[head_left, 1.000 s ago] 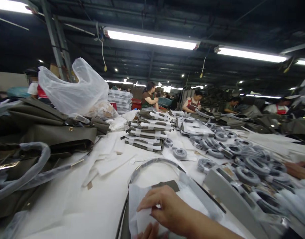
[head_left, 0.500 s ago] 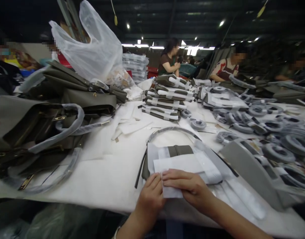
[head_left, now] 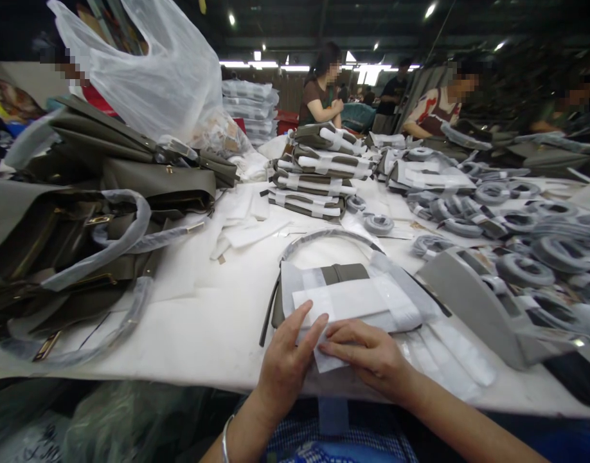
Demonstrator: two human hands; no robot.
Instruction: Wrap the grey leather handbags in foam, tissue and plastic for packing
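A dark olive handbag (head_left: pixel 346 273) lies on the table in front of me, partly covered by white wrapping sheets, with its wrapped handle arching behind it. Across the bag runs a folded white foam strip (head_left: pixel 353 301). My left hand (head_left: pixel 288 354) is at the near left corner of the bag, thumb and fingers spread apart. Beside it, my right hand (head_left: pixel 372 354) pinches the near flap of white sheet (head_left: pixel 328 362), thumb and fingers close together. Part of the flap is hidden under the right fingers.
Open olive bags (head_left: pixel 160 186) with wrapped handles crowd the left. Wrapped bags form a stack (head_left: pixel 319 170) further back. Coiled wrapped straps (head_left: pixel 526 267) and a grey panel (head_left: pixel 468 302) lie right. Behind stand a big plastic bag (head_left: pixel 164 83) and several people.
My left hand has lifted off the sheet and its fingers have spread. The right hand stays at the flap, its fingers more bent. The camera view has shifted slightly.
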